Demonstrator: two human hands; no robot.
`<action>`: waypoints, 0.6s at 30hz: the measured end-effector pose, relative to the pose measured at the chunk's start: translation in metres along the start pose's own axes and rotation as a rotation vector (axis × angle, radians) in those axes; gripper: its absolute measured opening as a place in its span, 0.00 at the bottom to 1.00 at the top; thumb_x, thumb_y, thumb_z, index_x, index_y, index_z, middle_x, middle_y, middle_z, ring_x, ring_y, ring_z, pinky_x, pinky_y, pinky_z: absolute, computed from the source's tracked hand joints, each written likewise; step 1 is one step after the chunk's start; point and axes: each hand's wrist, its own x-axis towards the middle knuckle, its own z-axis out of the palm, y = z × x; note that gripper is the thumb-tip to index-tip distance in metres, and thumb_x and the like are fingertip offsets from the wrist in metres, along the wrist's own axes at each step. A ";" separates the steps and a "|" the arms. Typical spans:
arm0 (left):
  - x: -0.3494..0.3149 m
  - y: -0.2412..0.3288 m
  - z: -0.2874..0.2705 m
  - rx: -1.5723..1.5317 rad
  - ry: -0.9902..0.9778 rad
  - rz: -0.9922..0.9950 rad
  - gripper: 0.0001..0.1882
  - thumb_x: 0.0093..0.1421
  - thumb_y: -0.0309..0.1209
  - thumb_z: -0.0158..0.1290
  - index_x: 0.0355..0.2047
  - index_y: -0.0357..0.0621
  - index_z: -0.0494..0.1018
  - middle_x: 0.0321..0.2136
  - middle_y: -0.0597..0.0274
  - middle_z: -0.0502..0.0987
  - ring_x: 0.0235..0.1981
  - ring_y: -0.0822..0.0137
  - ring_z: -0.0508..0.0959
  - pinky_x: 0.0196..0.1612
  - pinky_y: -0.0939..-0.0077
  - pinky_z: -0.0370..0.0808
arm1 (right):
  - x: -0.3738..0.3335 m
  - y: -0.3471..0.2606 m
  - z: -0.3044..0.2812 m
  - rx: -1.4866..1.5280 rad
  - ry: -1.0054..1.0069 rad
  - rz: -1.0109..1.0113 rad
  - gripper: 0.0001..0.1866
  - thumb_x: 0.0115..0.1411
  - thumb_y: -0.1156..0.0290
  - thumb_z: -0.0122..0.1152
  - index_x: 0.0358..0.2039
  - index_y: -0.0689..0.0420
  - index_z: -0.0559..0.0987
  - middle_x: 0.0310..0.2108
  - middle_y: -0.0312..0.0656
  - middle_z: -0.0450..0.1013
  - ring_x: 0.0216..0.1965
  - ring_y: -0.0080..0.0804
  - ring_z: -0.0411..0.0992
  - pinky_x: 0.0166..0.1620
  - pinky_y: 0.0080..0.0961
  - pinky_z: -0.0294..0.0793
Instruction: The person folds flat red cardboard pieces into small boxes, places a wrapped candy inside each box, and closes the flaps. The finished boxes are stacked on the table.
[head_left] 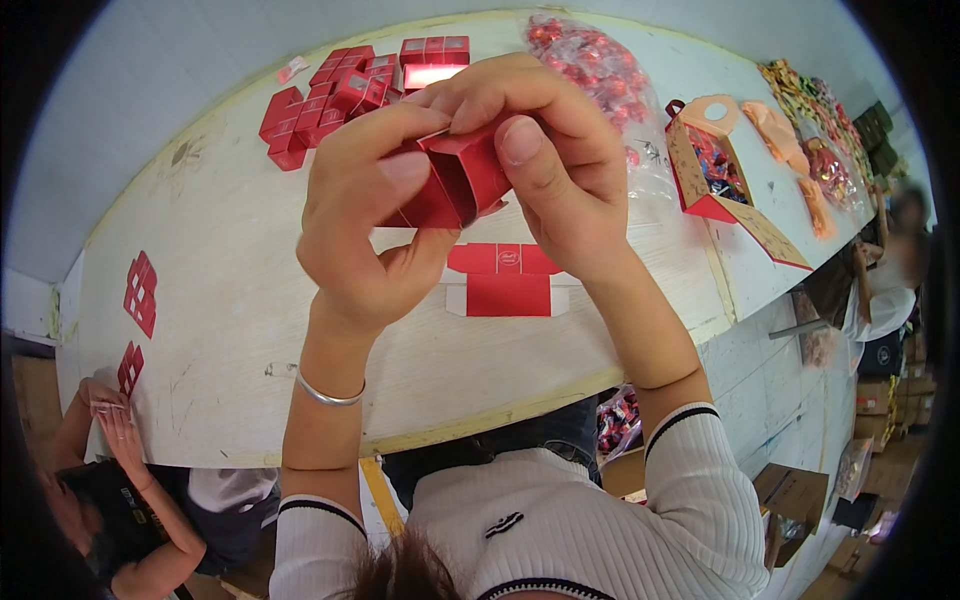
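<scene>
1. Above the middle of the pale wooden desk (230,300), both hands are raised together and closed around a small red box (462,178).
2. The left hand (365,225) grips the box's left side, thumb on the front and fingers curled over the top; a silver bangle (328,393) sits on that wrist.
3. The right hand (545,160) clamps the right side, thumb pressed on the front face and fingers bent over the top edge.
4. The box is held clear of the desk, one end open toward the camera.
5. Directly beneath the hands a flat red box blank (503,280) lies unfolded on the desk.
6. At the far edge stands a cluster of folded red boxes (340,90); beside it, a clear bag of red-wrapped sweets (590,65).
7. To the right, an open patterned carton (715,165) holds wrapped sweets.
8. At the desk's left edge lie more flat red blanks (140,292), near another person's hands (105,405).
</scene>
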 end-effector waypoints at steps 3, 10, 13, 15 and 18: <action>0.002 0.005 -0.002 0.084 -0.040 0.036 0.40 0.37 0.17 0.64 0.50 0.46 0.57 0.41 0.46 0.70 0.39 0.57 0.74 0.40 0.67 0.75 | 0.000 -0.003 -0.003 -0.078 -0.053 -0.016 0.09 0.62 0.72 0.41 0.35 0.64 0.69 0.36 0.46 0.68 0.41 0.34 0.68 0.46 0.30 0.68; 0.003 0.008 -0.003 0.184 -0.044 0.077 0.40 0.38 0.17 0.64 0.50 0.47 0.56 0.41 0.46 0.71 0.39 0.56 0.74 0.39 0.67 0.75 | 0.001 -0.009 0.004 0.100 0.003 0.069 0.04 0.58 0.77 0.49 0.34 0.62 0.70 0.34 0.40 0.68 0.37 0.26 0.67 0.41 0.23 0.67; 0.004 0.007 0.007 0.133 0.107 0.121 0.27 0.37 0.16 0.61 0.38 0.45 0.63 0.38 0.49 0.73 0.35 0.56 0.74 0.35 0.68 0.74 | 0.001 -0.009 0.003 0.034 -0.010 0.037 0.04 0.58 0.77 0.48 0.34 0.62 0.69 0.35 0.43 0.68 0.40 0.32 0.68 0.44 0.29 0.68; 0.004 0.003 0.014 0.101 0.198 0.159 0.22 0.37 0.16 0.59 0.33 0.44 0.66 0.37 0.51 0.74 0.34 0.56 0.74 0.33 0.68 0.73 | -0.001 -0.012 0.007 0.082 0.035 0.072 0.03 0.57 0.79 0.51 0.33 0.61 0.70 0.34 0.38 0.68 0.36 0.23 0.67 0.40 0.20 0.67; 0.003 0.002 0.013 0.154 0.174 0.197 0.29 0.37 0.16 0.61 0.39 0.44 0.61 0.39 0.49 0.72 0.34 0.56 0.74 0.35 0.67 0.75 | -0.001 -0.014 0.010 0.106 0.065 0.099 0.04 0.56 0.79 0.52 0.33 0.61 0.70 0.34 0.38 0.68 0.36 0.23 0.67 0.40 0.20 0.67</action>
